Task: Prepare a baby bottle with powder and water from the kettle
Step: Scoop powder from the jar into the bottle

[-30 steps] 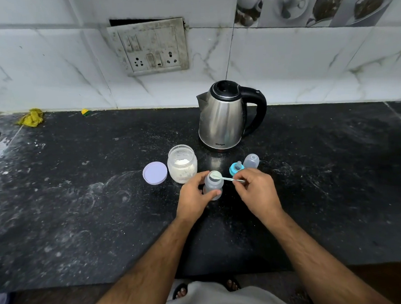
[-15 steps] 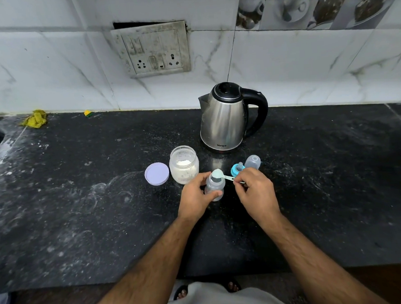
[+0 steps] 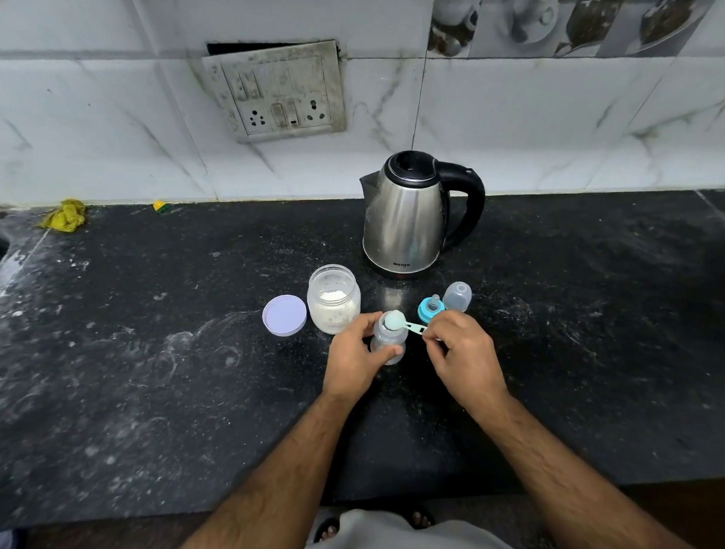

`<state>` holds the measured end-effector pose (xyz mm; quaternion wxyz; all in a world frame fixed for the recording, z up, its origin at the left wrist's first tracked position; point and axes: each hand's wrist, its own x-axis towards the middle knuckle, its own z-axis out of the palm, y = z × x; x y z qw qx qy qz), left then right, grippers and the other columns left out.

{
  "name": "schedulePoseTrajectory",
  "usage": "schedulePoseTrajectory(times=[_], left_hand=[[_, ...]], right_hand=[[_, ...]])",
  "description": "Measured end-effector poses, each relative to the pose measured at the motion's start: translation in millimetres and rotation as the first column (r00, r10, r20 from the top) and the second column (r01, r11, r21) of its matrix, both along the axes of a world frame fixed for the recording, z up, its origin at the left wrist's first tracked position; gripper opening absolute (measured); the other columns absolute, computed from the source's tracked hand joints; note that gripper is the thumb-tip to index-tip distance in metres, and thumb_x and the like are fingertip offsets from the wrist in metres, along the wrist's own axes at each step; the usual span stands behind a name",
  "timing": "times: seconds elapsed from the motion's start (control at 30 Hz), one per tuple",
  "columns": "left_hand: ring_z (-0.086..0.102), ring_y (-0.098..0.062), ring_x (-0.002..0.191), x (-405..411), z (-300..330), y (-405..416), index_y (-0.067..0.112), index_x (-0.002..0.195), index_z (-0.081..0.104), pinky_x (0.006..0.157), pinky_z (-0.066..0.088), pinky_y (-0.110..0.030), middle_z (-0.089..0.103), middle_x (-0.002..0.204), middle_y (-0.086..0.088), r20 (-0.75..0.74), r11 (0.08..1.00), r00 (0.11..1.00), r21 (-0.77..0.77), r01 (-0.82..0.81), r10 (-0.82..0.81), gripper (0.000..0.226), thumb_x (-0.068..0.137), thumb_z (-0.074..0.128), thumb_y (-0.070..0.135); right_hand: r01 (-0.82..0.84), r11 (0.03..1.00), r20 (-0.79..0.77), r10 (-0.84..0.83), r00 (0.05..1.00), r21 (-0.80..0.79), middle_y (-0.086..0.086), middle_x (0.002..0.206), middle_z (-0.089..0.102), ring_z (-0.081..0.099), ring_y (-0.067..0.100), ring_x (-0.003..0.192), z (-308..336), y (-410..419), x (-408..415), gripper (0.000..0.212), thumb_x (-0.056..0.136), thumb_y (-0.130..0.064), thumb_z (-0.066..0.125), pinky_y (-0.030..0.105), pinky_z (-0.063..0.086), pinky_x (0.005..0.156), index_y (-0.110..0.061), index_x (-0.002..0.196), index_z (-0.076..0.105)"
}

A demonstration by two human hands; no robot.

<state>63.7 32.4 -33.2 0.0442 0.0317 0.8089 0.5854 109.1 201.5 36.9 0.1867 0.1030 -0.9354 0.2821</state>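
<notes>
Left hand grips bottle upright on table; right hand pinches scoop, bowl over bottle mouth, w/ jar just beyond left hand.

Kettle as landmark: powder jar and lilac lid crowding its front-left, teat ring and clear cap close at its front-right, bare black counter far right and far left of it.
</notes>
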Motion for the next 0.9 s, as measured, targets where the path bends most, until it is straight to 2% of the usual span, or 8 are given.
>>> schedulePoseTrajectory(times=[0.37, 0.5, 0.57, 0.63, 0.73, 0.83, 0.9], left_hand=[[0.061, 0.012, 0.101, 0.6, 1.1, -0.8, 0.041, 0.111, 0.061, 0.085, 0.046, -0.007, 0.068, 0.104, 0.027, 0.012, 1.0, 1.0, -0.015, 0.002, -0.002, 0.055, 0.068, 0.086, 0.017], [0.062, 0.012, 0.1, 0.0, 0.6, 0.5, 0.039, 0.111, 0.062, 0.085, 0.046, -0.01, 0.069, 0.103, 0.026, 0.014, 1.0, 1.0, -0.012, -0.008, 0.008, 0.055, 0.067, 0.086, 0.018], [0.062, 0.008, 0.103, 0.1, -1.0, 1.3, 0.033, 0.115, 0.063, 0.087, 0.046, -0.012, 0.069, 0.107, 0.022, 0.018, 1.0, 1.0, -0.014, -0.018, 0.018, 0.055, 0.067, 0.086, 0.019], [0.061, 0.002, 0.109, 0.5, -1.7, 1.1, 0.024, 0.126, 0.061, 0.093, 0.047, -0.017, 0.069, 0.116, 0.016, 0.03, 1.0, 0.999, -0.016, -0.026, 0.026, 0.065, 0.067, 0.087, 0.02], [0.059, -0.001, 0.114, 2.0, -1.4, -1.4, 0.02, 0.136, 0.054, 0.097, 0.047, -0.023, 0.065, 0.125, 0.011, 0.041, 1.0, 0.999, -0.014, -0.027, 0.028, 0.08, 0.064, 0.089, 0.022], [0.06, 0.003, 0.111, 4.9, -2.6, -8.0, 0.025, 0.133, 0.055, 0.087, 0.049, -0.018, 0.064, 0.124, 0.014, 0.033, 0.999, 0.998, -0.004, -0.049, 0.049, 0.081, 0.061, 0.092, 0.027], [0.061, 0.007, 0.102, 7.0, -2.8, -16.9, 0.028, 0.129, 0.058, 0.077, 0.049, -0.014, 0.066, 0.117, 0.017, 0.019, 0.996, 0.996, -0.003, -0.085, 0.085, 0.079, 0.058, 0.093, 0.032]], right_hand=[[0.022, 1.0, -0.005, -0.023, 1.0, -0.013, 0.005, 0.078, 0.065, 0.062, 0.023, 0.074, -2.9, 0.0, -1.0, 0.013, 0.076, 0.009, 0.075, 0.035, 0.055, 0.069, -0.003, 0.075, 0.069], [0.116, 0.98, 0.032, -0.113, 0.993, -0.159, -0.001, 0.078, 0.067, 0.063, 0.015, 0.073, -3.4, -0.6, -2.0, 0.013, 0.078, 0.003, 0.075, 0.03, 0.054, 0.069, -0.009, 0.076, 0.07], [0.211, 0.935, 0.105, -0.189, 0.976, -0.284, -0.006, 0.076, 0.068, 0.063, 0.008, 0.068, -1.8, -1.8, -5.6, 0.013, 0.08, -0.003, 0.077, 0.025, 0.053, 0.067, -0.015, 0.076, 0.072], [0.294, 0.869, 0.208, -0.227, 0.952, -0.398, -0.013, 0.071, 0.068, 0.064, 0.003, 0.065, 0.7, -3.0, -10.6, 0.019, 0.08, -0.006, 0.077, 0.023, 0.052, 0.067, -0.023, 0.074, 0.071], [0.357, 0.768, 0.334, -0.197, 0.922, -0.532, -0.009, 0.063, 0.069, 0.065, 0.007, 0.059, 3.4, -3.7, -17.6, 0.026, 0.08, -0.005, 0.077, 0.032, 0.058, 0.068, -0.028, 0.071, 0.069], [0.382, 0.69, 0.389, -0.156, 0.908, -0.614, 0.005, 0.07, 0.072, 0.066, 0.016, 0.06, 6.7, -5.9, -23.9, 0.016, 0.083, -0.002, 0.075, 0.043, 0.061, 0.071, -0.017, 0.077, 0.072], [0.377, 0.678, 0.394, -0.139, 0.908, -0.631, 0.006, 0.071, 0.072, 0.066, 0.015, 0.06, 10.3, -8.0, -30.0, 0.013, 0.083, -0.001, 0.073, 0.042, 0.061, 0.07, -0.014, 0.079, 0.073]])
